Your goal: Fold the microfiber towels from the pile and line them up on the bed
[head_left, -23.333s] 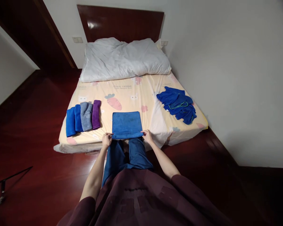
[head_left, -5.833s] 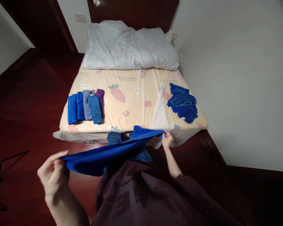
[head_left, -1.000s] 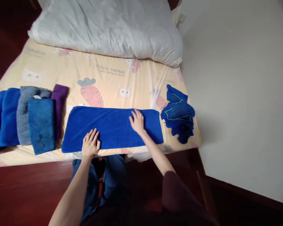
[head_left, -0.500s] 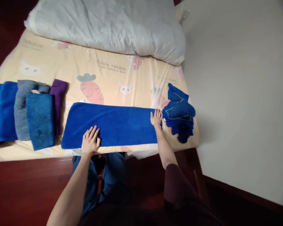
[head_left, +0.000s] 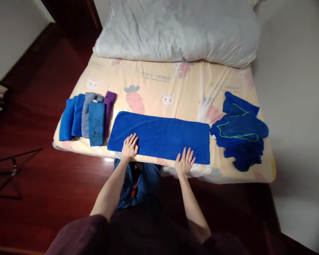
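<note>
A blue towel (head_left: 162, 132) lies flat as a long strip near the front edge of the bed (head_left: 154, 94). My left hand (head_left: 130, 146) rests on its near edge toward the left end, fingers spread. Farther right, my right hand (head_left: 185, 161) lies on the near edge too, its fingers apart and flat on the cloth. Neither hand grasps the towel. Just past the towel's right end sits a crumpled heap of blue cloth (head_left: 240, 131) with green edging.
At the left of the bed, folded blue towels (head_left: 67, 120), a grey one (head_left: 85, 118), a teal one (head_left: 96, 124) and a purple one (head_left: 110, 106) lie side by side. A pale quilt (head_left: 175, 32) covers the far end. A black metal stand (head_left: 14, 170) is on the floor at left.
My right hand has moved from the towel's right end to its near edge, leftward and closer to me. My left hand stays near the left end. The camera view has swung left.
</note>
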A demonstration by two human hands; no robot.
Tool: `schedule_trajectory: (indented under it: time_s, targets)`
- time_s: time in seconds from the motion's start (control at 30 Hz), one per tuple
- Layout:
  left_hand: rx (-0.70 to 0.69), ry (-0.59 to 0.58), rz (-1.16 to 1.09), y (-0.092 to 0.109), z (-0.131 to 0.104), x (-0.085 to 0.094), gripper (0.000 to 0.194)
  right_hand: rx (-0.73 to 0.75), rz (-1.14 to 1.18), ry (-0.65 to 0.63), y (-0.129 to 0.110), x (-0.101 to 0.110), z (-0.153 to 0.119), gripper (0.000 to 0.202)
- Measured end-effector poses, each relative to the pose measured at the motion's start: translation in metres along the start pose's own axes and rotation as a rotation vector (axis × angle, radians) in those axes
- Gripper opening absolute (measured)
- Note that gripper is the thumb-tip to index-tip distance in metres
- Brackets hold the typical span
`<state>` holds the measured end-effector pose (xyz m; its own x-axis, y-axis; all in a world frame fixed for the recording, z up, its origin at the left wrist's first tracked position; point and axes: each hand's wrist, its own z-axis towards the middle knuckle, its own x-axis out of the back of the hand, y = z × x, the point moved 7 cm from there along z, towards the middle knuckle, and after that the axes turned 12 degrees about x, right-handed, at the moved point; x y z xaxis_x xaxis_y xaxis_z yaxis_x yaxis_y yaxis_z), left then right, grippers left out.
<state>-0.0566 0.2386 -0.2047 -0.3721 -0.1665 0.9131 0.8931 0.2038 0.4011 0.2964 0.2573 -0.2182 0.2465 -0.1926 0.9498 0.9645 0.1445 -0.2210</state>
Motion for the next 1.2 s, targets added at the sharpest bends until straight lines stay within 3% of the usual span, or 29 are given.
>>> schedule_trajectory:
  time_s: [0.2,0.33,0.5,0.6,0.73,0.87,0.97,1.03,1.1,1.2]
  targets:
    - [-0.025,-0.067,0.065,0.004,0.008,0.015,0.05,0.001,-0.001,0.017,-0.002,0.007,0.001,0.061]
    - [0.078,0.027,0.114,-0.012,0.049,0.035,0.055,0.007,-0.014,0.02,-0.004,0.006,0.002,0.061]
    - [0.199,-0.112,0.212,-0.035,0.117,0.023,0.073,0.007,-0.05,0.011,-0.003,0.004,0.005,0.061]
    - [0.278,-0.113,0.253,-0.051,0.148,0.018,0.079,0.007,-0.059,-0.016,-0.001,0.0,0.006,0.061]
    - [0.298,-0.113,0.27,-0.064,0.176,0.015,0.081,0.001,-0.064,-0.044,0.001,-0.001,0.008,0.062]
    - [0.302,-0.156,0.25,-0.07,0.188,0.019,0.078,-0.008,-0.072,-0.063,0.0,0.001,0.01,0.062]
    - [0.305,-0.146,0.21,-0.069,0.171,0.034,0.074,-0.021,-0.065,-0.091,-0.001,0.003,0.011,0.062]
    - [0.288,-0.115,0.187,-0.063,0.136,0.047,0.073,-0.03,-0.047,-0.106,-0.002,0.005,0.012,0.062]
    - [0.256,-0.081,0.163,-0.052,0.075,0.057,0.07,-0.038,-0.017,-0.107,-0.003,0.008,0.012,0.061]
    - [0.204,-0.142,0.147,-0.041,-0.05,0.055,0.067,-0.047,0.036,-0.093,-0.006,0.013,0.013,0.061]
